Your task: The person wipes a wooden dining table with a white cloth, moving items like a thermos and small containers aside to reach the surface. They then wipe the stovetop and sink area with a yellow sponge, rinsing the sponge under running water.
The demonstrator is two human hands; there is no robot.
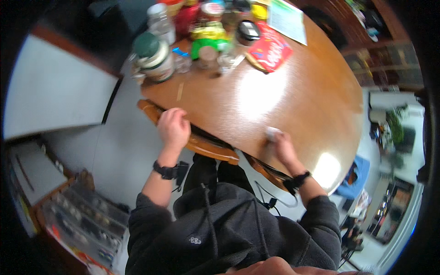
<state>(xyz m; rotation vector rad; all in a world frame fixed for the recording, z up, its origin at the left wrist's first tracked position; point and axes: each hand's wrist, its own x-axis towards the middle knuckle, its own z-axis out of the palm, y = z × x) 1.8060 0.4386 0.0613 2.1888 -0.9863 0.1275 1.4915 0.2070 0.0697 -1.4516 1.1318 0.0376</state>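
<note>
My right hand (284, 148) grips a small white item (274, 133), blurred, possibly a folded cloth or tissue, low over the wooden table (213, 110). Its shadow falls on the tabletop just beside the hand. My left hand (174, 129) hovers by the table's near edge, over the curved wooden chair back (209, 150). Its fingers curl inward, and the palm side is hidden, so I cannot see whether anything is in it. Both wrists wear black bands.
Jars and bottles crowd the far left of the table, including a green-lidded jar (154, 56) and a black-lidded jar (248, 32). A red snack packet (271, 48) and a printed sheet (288, 21) lie beside them. A blue stool (355, 177) stands at right.
</note>
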